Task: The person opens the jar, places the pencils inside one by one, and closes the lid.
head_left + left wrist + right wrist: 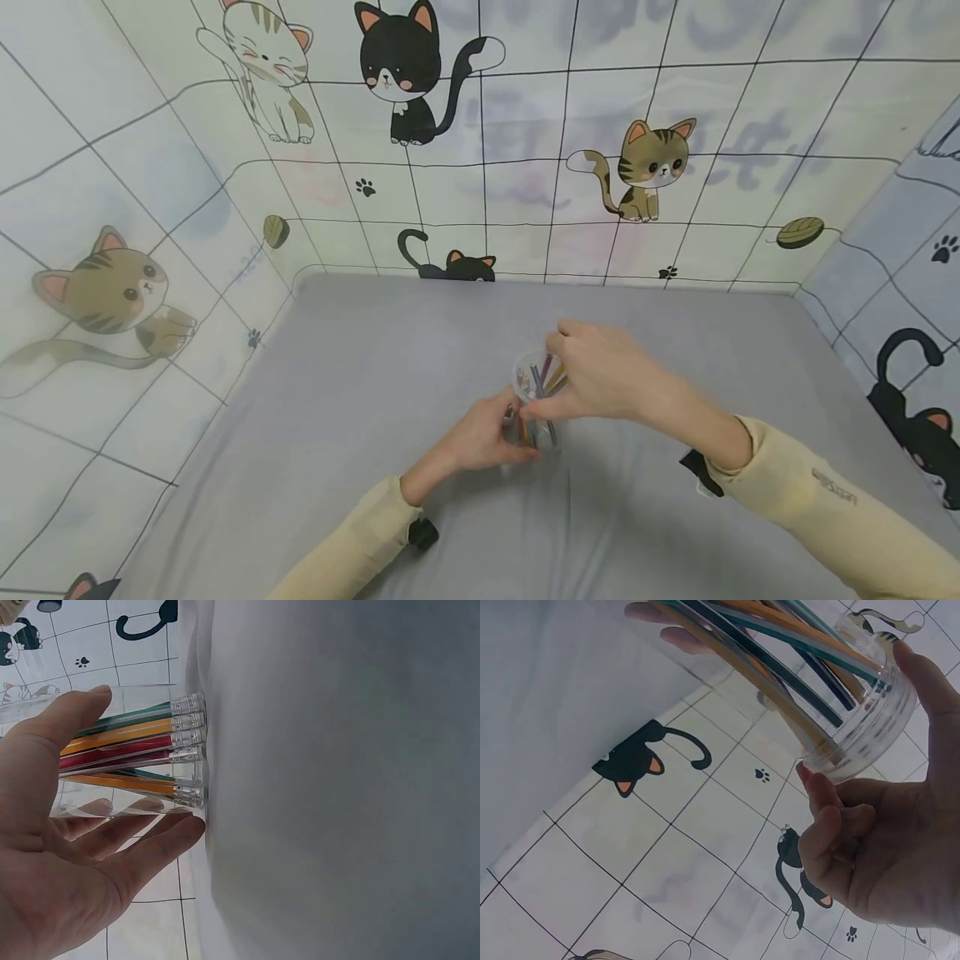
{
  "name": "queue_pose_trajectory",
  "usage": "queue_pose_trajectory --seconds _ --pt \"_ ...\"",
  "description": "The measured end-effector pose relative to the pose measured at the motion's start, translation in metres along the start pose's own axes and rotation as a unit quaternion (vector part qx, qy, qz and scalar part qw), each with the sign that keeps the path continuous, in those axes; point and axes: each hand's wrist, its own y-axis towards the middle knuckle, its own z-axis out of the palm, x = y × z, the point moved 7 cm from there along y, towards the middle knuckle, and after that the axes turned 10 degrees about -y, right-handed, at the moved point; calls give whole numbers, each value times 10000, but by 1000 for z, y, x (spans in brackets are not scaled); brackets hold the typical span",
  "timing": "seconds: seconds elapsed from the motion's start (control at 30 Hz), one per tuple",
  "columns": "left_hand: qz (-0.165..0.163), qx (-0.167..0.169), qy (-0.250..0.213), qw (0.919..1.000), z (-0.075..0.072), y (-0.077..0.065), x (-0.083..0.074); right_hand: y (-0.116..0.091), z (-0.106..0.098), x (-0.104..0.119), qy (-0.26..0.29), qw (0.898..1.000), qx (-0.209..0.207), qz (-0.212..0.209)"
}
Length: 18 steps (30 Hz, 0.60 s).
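A clear plastic jar [551,440] of slim coloured pens [124,744] stands upright on the grey cloth. My left hand [483,435] holds its lower body from the left, thumb on one side and fingers on the other. At the top, my right hand [600,371] grips the ridged clear rim [881,731] between thumb and index finger; its other fingers curl in. Whether that rim is a separate lid I cannot tell. Orange, teal and dark pens [795,671] lean inside, and their clear ends [187,735] rest at the jar's bottom.
Grey cloth [390,350] covers the surface around the jar. White hangings with cat and grid prints [525,125] enclose it at the back and both sides. A black wrist device [423,534] sits by the left sleeve.
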Motion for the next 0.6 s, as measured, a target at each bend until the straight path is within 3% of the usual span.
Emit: queue_pose_trajectory --seconds 0.13,0.27,0.47,0.53,0.6 --pt "-15 -2 20 10000 0 -1 1 0 5 -5 -107 9990 -46 422" --pt "-81 4 55 10000 1 -1 2 -4 7 -10 136 9988 223 403" --pt "-185 -20 85 9998 -1 0 4 -8 2 -14 1188 9913 297 -484" --pt "-193 -12 80 9998 -1 0 5 -6 0 -13 1404 9867 212 -789" --pt "-212 6 66 9998 -1 0 5 -5 0 -13 1445 9858 188 -833"
